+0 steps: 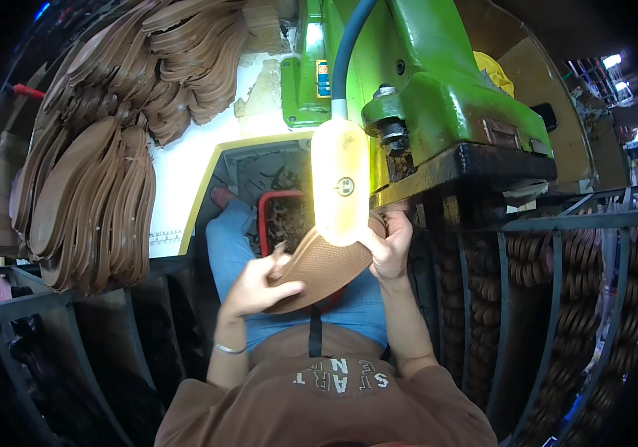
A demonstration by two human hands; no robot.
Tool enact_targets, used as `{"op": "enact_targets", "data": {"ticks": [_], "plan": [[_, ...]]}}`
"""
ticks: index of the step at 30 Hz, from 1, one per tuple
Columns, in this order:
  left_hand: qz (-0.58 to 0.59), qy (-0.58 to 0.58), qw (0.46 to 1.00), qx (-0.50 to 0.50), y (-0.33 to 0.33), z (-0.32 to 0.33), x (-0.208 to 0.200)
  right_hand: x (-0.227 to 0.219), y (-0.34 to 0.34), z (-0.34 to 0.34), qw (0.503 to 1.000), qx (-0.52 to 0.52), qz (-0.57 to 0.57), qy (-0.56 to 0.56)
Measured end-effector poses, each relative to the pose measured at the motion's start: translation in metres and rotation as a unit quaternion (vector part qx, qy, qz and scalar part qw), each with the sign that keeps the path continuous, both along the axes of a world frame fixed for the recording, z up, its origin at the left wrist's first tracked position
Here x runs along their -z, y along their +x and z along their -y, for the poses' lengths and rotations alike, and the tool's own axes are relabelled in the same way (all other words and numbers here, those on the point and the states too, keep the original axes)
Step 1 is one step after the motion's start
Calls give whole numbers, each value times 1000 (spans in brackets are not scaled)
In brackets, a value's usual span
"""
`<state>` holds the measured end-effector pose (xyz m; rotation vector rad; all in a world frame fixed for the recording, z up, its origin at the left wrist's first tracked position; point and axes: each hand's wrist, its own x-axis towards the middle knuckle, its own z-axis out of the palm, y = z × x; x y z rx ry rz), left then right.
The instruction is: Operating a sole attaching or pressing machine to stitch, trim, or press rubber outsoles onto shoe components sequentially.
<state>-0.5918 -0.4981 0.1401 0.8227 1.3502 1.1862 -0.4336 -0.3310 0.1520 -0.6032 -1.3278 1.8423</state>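
Note:
A brown shoe sole (322,272) with a fine textured face spans the space between my two hands, above my lap. My left hand (258,287) grips its near left end, thumb on the upper face and fingers at the edge. At the far right end, my right hand (388,249) pinches the sole, close under the front edge of a green machine (438,104). A bright yellow lamp (340,182) on a blue flexible neck hides part of the sole's far end. Whether the sole meets the machine there I cannot tell.
Stacks of brown soles (95,201) cover the white table (177,175) on the left. A red bar frame (263,223) stands beyond my knees, among brown scraps. Metal racks (557,298) with many soles stand on the right; another rack (73,328) is on the left.

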Motion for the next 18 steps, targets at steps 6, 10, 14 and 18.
{"op": "enact_targets", "data": {"ticks": [6,10,14,18], "plan": [[-224,53,972,-55,45,-86,-28,5,16,21,987,150,35,-48],[-189,53,978,-72,60,-92,-33,41,72,77,982,-31,185,16],[-118,85,981,-128,71,-78,-6,53,122,110,950,-166,206,-164],[-3,113,978,-178,74,-74,2,33,168,97,961,-17,154,-227]]}}
